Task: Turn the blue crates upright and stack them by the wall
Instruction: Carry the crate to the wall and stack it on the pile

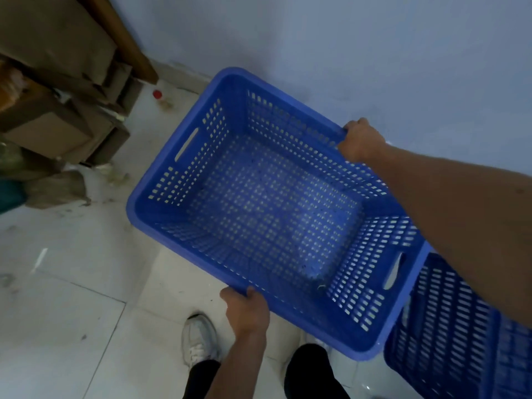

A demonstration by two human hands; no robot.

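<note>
Item 1: blue crate (267, 203), moulded plastic, rectangular, rounded corners, thick smooth rim; walls and floor perforated with rows of small slots; 1 oblong handle cut-out in each short wall. Open side up, held above the floor, near the wall (374, 53).
Left hand (247, 311): closed over the near long rim, thumb on top.
Right hand (361, 142): closed over the far long rim, forearm crossing the crate's right end. Hands well apart, on opposite rims.
Item 2: second blue crate (457, 326), same slotted plastic, low right, partly under the first and cut by the frame edge; its orientation is hard to tell.
Floor (72, 298): pale glossy tiles, scuffed and speckled, open to the left of the held crate.
Cardboard boxes (57, 116): brown, creased, stacked at upper left against a wooden beam (126, 44).
Small red-capped object (157, 95): on the floor by the wall, possibly a bottle.
White shoe (198, 338): below the left hand.
</note>
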